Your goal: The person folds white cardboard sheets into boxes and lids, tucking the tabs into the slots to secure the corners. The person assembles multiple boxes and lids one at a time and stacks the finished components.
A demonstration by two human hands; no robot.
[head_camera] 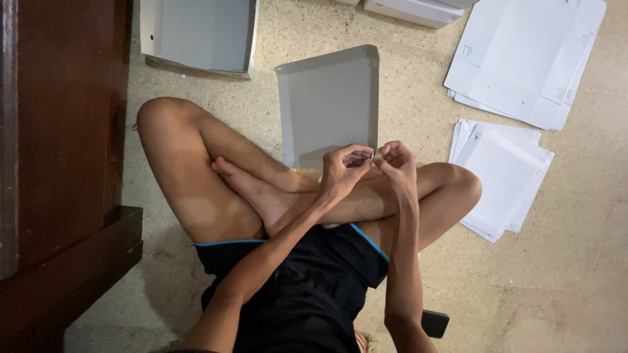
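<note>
Two hands, mine, raised together over my crossed legs. My left hand (345,167) and my right hand (394,160) meet fingertip to fingertip, both pinched on one small pale piece (373,155) held between them; it is too small to tell what it is. That piece sits at the near right corner of one grey cardboard tray (328,101), which lies on the floor (575,274) just beyond my shins, its side edges folded up; whether the piece touches the tray corner I cannot tell. Further out, to the left: one more grey folded box (199,33), open side up, near the top edge of view. At the top, right of centre: further pale boxes (412,10), cut off by the frame, so no firm count. To the right of my right knee: one stack of flat white cardboard blanks (504,176), several sheets, fanned slightly. Beyond it, upper right: a second, larger stack of flat white blanks (530,55), well apart from the tray. Along the left side: one dark wooden piece of furniture (62,131). Low by my right forearm: one small black flat object (435,323) on the floor.
</note>
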